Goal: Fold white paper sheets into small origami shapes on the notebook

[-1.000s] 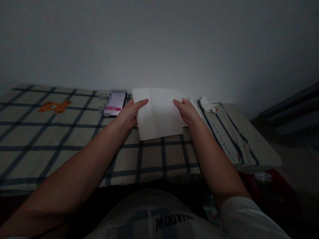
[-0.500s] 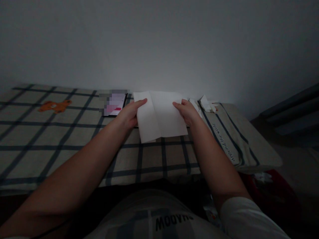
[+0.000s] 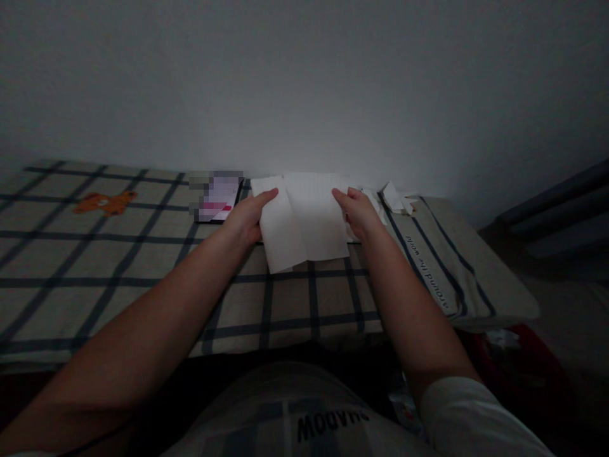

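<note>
A white sheet of paper (image 3: 304, 222) with a vertical crease is held over the plaid bedcover (image 3: 143, 279), near the wall. My left hand (image 3: 247, 219) grips its left edge, thumb on top. On the other side, my right hand (image 3: 359, 212) pinches the right edge. The sheet bends slightly along the crease.
A lit phone (image 3: 217, 198) lies on the cover just left of the paper. Small folded white paper pieces (image 3: 397, 200) sit to the right by the wall. An orange bear patch (image 3: 102, 203) marks the cover at far left. The bed's right edge drops off past the printed stripe.
Both hands have drawn slightly closer together, and the sheet now bends more along its crease; its lower edge has risen a little. Hands keep their grip.
</note>
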`<state>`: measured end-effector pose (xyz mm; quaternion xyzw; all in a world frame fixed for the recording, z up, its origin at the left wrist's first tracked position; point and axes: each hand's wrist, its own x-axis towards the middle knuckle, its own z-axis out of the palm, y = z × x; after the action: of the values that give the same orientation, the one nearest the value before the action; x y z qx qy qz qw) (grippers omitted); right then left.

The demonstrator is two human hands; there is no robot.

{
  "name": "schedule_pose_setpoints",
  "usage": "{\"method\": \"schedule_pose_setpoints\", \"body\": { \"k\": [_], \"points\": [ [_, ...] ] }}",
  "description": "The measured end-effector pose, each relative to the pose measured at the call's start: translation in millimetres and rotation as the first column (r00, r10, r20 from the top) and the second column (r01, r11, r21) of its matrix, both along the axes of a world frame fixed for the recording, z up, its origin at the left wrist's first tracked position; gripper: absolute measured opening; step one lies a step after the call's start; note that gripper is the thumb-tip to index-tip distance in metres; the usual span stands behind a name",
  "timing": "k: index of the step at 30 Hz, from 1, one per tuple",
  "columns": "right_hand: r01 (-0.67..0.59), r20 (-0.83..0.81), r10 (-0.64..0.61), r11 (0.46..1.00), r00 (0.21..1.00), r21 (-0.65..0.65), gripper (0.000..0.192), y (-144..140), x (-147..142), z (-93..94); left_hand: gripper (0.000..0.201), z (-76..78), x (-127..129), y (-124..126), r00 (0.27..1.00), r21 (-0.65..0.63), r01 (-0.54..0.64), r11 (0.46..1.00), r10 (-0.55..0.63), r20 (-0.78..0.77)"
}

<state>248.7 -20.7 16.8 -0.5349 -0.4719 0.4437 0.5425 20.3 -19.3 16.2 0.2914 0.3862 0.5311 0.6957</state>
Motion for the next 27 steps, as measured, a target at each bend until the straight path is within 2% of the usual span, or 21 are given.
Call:
{"method": "schedule_pose_setpoints", "body": {
  "k": [7, 13, 22, 27],
  "points": [
    [-0.009, 0.005, 0.009, 0.999, 1.000, 0.053, 0.021, 3.3, 2.4, -5.3, 0.021, -2.4, 2.8, -1.4, 0.998, -0.010, -0.065, 0.998, 0.065, 0.003],
    [0.016, 0.118, -0.021, 0.999, 0.993, 0.045, 0.027, 1.9, 2.6, -3.0, 0.028, -2.5, 4.1, -1.5, 0.995, -0.012, -0.094, 0.996, 0.093, -0.028],
    [-0.008, -0.016, 0.009, 0.996, 1.000, 0.085, 0.017, 4.4, 1.8, -5.1, 0.030, -5.0, 3.3, -0.8, 0.996, 0.005, -0.093, 0.996, 0.093, -0.019],
    [0.008, 0.040, -0.011, 0.998, 0.999, 0.059, 0.018, 5.5, 3.7, -6.3, 0.025, -1.9, 2.9, -0.4, 0.996, -0.035, -0.088, 0.996, 0.087, -0.006]
  ]
}}
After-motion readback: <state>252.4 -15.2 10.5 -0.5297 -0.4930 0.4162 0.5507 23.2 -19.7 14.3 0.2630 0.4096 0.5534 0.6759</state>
